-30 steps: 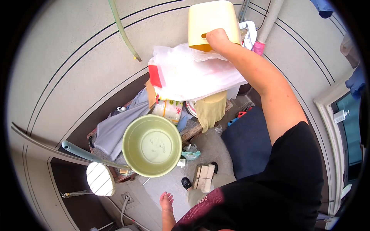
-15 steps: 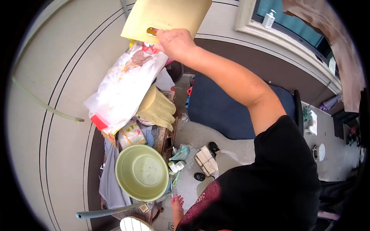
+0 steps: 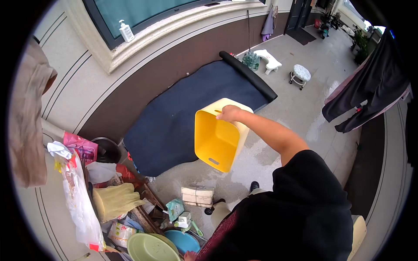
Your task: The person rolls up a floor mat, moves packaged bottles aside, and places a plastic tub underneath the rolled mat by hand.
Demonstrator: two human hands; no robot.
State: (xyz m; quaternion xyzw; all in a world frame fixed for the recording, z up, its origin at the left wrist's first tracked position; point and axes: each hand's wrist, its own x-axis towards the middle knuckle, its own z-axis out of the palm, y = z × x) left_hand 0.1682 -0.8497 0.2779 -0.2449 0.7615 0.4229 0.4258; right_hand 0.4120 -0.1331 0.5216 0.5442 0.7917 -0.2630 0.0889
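Note:
My right hand grips the rim of a yellow plastic storage bin at its handle slot. The bin hangs tilted, its open mouth facing me, and its inside looks bare. Below it lies a dark blue mat, partly rolled at its far end. Only a small part of my left hand shows at the bottom edge, beside a blue basin and a light green basin. Its fingers cannot be made out.
A cluttered wooden bench stands at lower left, bearing a yellow cloth and a white plastic bag. Tied pale blocks lie near my feet. A round stool and hanging dark trousers are to the right.
My view has swung right, away from the bench. My right hand has carried the yellow bin from above the white bag to over the mat and floor, turning its mouth towards me.

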